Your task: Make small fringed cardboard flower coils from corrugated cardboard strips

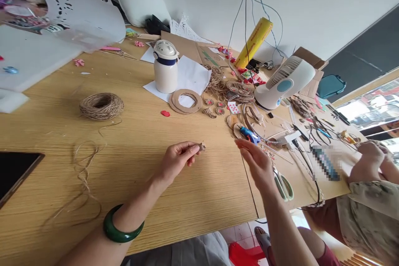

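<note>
My left hand (182, 157), with a green bangle on its wrist, pinches a small brown piece (202, 147) between thumb and fingers above the wooden table. To its right, my right hand (255, 162) is held with extended fingers beside a blue glue gun (249, 134); nothing shows in it. Green-handled scissors (284, 185) lie just right of my right wrist. Beyond my hands are cardboard rings (186, 101), a red piece (165, 113) and several small striped rosettes (220, 111).
A twine roll (102, 106) with loose strands stands left. A white bottle (166, 68), a fan (285, 81) and a yellow tube (254, 43) stand farther back. Cords and tools spread right, near another person's hands (370, 158). A dark panel (18, 172) lies at the left edge.
</note>
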Available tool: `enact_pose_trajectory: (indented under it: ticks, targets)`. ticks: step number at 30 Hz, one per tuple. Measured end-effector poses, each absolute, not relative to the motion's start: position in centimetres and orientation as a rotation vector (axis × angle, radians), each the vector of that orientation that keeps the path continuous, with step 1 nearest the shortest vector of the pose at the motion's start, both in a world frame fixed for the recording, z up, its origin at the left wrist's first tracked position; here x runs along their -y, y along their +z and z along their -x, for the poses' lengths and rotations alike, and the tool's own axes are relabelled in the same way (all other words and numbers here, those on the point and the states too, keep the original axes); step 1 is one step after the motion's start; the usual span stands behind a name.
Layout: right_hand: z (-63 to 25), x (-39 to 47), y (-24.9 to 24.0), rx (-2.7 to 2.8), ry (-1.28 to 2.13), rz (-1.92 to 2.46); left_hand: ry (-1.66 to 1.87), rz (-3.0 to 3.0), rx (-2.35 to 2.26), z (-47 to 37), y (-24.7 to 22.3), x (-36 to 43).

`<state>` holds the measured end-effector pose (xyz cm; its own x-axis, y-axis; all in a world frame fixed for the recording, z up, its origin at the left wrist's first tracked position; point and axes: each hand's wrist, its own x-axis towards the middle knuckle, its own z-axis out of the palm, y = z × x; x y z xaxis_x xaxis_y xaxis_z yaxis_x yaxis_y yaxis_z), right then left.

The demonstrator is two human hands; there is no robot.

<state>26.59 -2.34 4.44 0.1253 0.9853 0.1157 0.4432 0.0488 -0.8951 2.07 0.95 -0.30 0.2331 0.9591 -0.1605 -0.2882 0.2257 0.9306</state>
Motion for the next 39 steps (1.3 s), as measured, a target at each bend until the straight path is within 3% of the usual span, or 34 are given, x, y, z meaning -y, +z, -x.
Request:
enact_pose_trajectory:
  ticks: [6, 18, 21, 26, 29, 34, 39]
  targets:
    - [-19.1, -2.5, 3.9, 1.764, 1.110, 1.218, 1.095, -1.014, -1.006, -1.4, 0.1, -1.4]
    - [-18.8, -3.5, 1.3, 1.459, 1.541, 1.201, 1.113, -1.164, -1.246, -1.3, 0.9, -1.3]
    - [-18.7, -3.3, 1.1, 1.496, 1.424, 1.194, 1.063, -1.161, -1.223, -1.4, 0.9, -1.3]
    - [-18.2, -2.5, 0.9, 1.779, 0.607, 1.264, 1.057, -1.162, -1.228, -1.4, 0.9, -1.1]
    - [-17.9, -2.0, 1.1, 1.818, 0.391, 1.254, 1.101, -1.177, -1.249, -1.4, 0.7, -1.1]
    - [-17.4, -1.4, 1.4, 1.861, 0.370, 1.226, 1.174, -1.269, -1.267, -1.6, 0.4, -1.1]
    - [-17.4, -1.4, 0.7, 1.743, 0.680, 1.265, 1.226, -1.435, -1.209, -1.8, 0.2, -1.0]
